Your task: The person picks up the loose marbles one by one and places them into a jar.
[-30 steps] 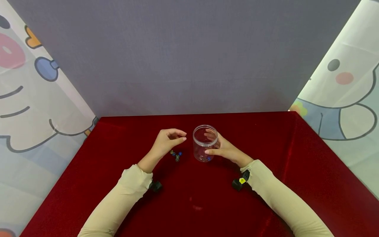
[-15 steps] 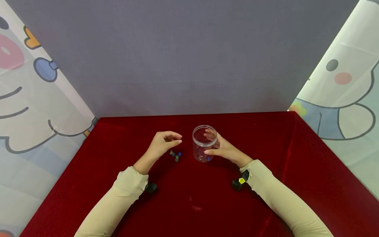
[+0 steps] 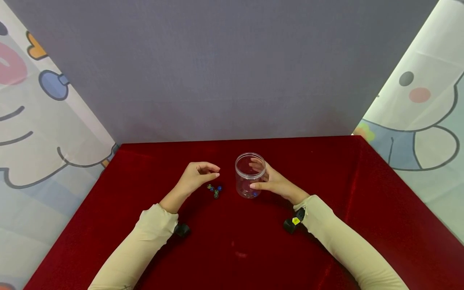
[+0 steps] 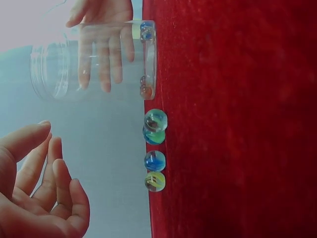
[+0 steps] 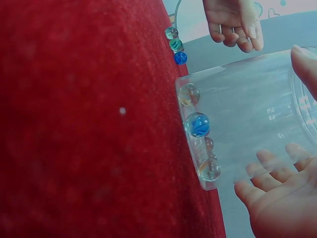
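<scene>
A clear, lidless jar [image 3: 243,184] stands upright on the red cloth, with several glass marbles at its bottom, among them a blue swirled marble [image 5: 199,125]. My right hand [image 3: 273,184] grips the jar from the right, its thumb on the near side and fingers round the far side. Left of the jar lies a small cluster of loose marbles, including a yellow swirled marble [image 4: 155,181] and a blue marble [image 4: 155,161]. Above this cluster hovers my left hand [image 3: 195,176], fingers loosely bent, thumb close to the fingertips, and nothing visible between them.
Red velvety cloth [image 3: 239,233] covers the table. A grey panel [image 3: 232,80] rises behind it, and cartoon-printed sheets [image 3: 427,153] flank both sides. Each wrist wears a small black camera [image 3: 182,230] below the sleeve cuff.
My left hand has drawn left and slightly down, away from the jar toward the loose marbles. The right hand and the jar have stayed put.
</scene>
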`<state>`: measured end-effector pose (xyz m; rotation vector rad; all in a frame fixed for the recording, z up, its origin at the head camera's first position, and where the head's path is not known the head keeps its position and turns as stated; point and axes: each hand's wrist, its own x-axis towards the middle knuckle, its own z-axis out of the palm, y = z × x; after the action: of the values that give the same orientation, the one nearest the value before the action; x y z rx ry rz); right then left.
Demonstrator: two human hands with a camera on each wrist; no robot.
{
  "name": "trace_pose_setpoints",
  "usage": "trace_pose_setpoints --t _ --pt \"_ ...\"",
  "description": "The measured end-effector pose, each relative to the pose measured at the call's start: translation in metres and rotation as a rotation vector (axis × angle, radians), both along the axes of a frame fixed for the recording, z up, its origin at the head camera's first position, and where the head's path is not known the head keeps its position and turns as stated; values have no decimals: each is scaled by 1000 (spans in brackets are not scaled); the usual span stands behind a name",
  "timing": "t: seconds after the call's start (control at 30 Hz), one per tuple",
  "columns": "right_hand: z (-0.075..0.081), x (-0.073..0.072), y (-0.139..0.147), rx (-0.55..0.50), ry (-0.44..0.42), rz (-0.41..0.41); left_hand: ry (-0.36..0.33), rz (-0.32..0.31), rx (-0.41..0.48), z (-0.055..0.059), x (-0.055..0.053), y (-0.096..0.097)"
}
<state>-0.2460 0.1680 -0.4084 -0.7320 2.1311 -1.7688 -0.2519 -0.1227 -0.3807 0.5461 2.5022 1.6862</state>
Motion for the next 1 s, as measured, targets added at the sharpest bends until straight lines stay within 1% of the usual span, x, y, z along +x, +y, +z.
trace_pose_setpoints --t 0.2,0.57,1.0 --pt "0 1 0 -4 -2 -1 -16 -11 0 -3 -1 -6" --pt "1 0 0 1 -5 -11 -45 -14 -9 -6 -4 -12" --pt "2 -2 -2 -11 -15 -5 -82 -3 -51 -4 -5 -16"
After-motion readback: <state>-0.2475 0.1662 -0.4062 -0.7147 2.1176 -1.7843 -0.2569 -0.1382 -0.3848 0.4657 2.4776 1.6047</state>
